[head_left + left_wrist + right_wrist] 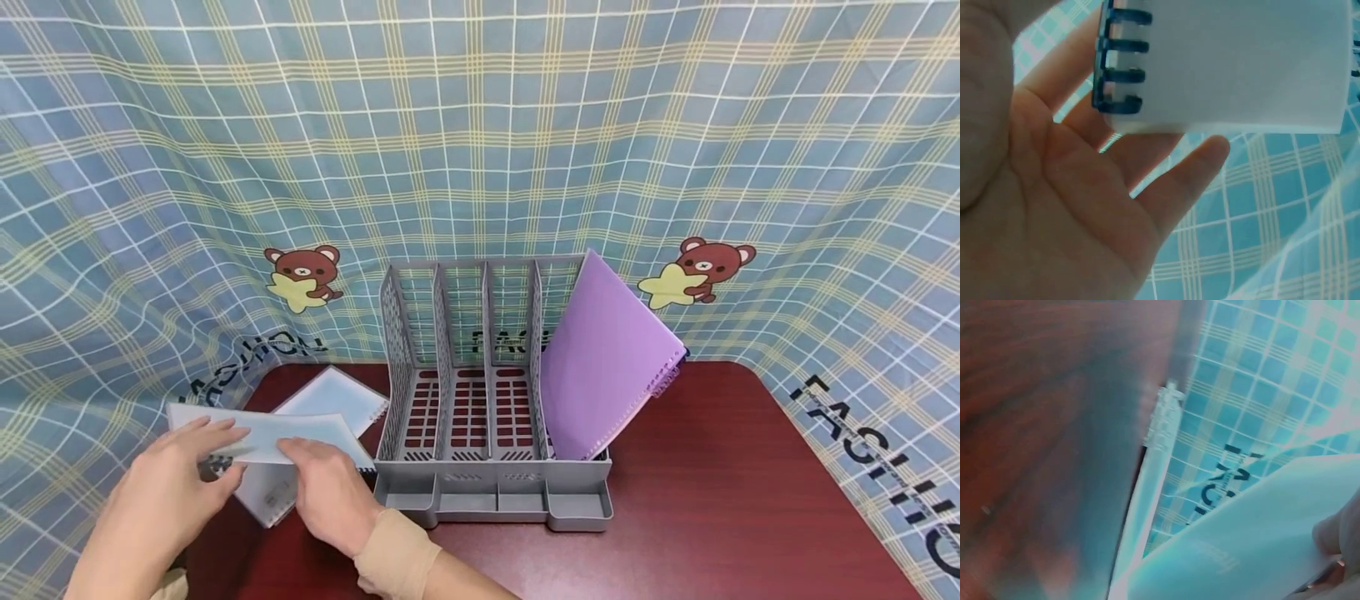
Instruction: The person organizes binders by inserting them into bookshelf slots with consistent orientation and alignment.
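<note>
At near left, a pale notebook (307, 424) is pinched in the fingers of the left hand (176, 462) and the right hand (330, 492). The loose notebook (270, 492) beneath could be snagged by the held one's rings (1129, 76). Farther right, the tilted purple notebook (611, 358) could be toppled if the rack (495, 473) is jolted.

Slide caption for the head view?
Left hand and right hand hold a pale notebook; a purple notebook leans in a grey organizer.

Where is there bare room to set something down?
Bare table lies right of the grey rack and leaning purple notebook. The rack's three left slots are free too. Left of the rack is crowded: pale notebooks, left hand and right hand.
</note>
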Motion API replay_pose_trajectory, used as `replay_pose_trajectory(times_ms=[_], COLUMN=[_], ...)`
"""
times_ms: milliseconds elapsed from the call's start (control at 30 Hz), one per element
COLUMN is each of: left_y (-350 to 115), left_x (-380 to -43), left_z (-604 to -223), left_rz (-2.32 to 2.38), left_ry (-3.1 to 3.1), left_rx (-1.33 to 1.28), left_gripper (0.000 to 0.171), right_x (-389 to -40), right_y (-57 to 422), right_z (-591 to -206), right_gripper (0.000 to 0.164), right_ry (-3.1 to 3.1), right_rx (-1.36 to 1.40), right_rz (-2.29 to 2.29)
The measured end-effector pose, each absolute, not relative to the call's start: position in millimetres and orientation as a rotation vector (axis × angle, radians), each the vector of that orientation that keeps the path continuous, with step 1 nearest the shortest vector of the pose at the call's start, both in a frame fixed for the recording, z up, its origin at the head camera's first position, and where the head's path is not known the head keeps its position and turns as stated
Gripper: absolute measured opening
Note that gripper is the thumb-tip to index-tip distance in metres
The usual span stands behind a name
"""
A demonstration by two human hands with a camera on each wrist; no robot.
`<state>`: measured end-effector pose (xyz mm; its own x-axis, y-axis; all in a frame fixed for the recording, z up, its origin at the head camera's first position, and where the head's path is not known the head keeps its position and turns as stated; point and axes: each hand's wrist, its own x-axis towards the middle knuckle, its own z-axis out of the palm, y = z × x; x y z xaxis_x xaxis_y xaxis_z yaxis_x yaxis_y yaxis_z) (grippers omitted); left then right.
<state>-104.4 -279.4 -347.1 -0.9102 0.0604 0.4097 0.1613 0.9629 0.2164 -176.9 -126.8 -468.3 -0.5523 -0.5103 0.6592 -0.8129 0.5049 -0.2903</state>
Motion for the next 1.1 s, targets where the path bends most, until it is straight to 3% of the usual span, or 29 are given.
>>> replay_pose_trajectory(times_ms=[467,700,833,1100], left_y=[-240,-222,-217,-221], left_x=[-121,-117,-107,-106], left_z=[-328,-314,-301,-292], left_rz=[-0.450,-0.636,-0.812,-1.291], left_ry=[-2.445,-2.355,-2.328,-2.230], left_rx=[-0.295,-0.221,-0.121,0.470], left_gripper=[0.058,0.096,0.110,0.087], right_x=[-173,-174,-176,-172], right_y=[-113,-101,-92,-62], right_z=[-449,-430,-416,-377], right_gripper=[0.044,0.036,0.027,0.030], right_ry=[-2.282,-2.285,-2.267,-2.114], right_rx=[0.911,0.845,0.775,0.629], right_rz=[1.182,1.330,1.414,1.547])
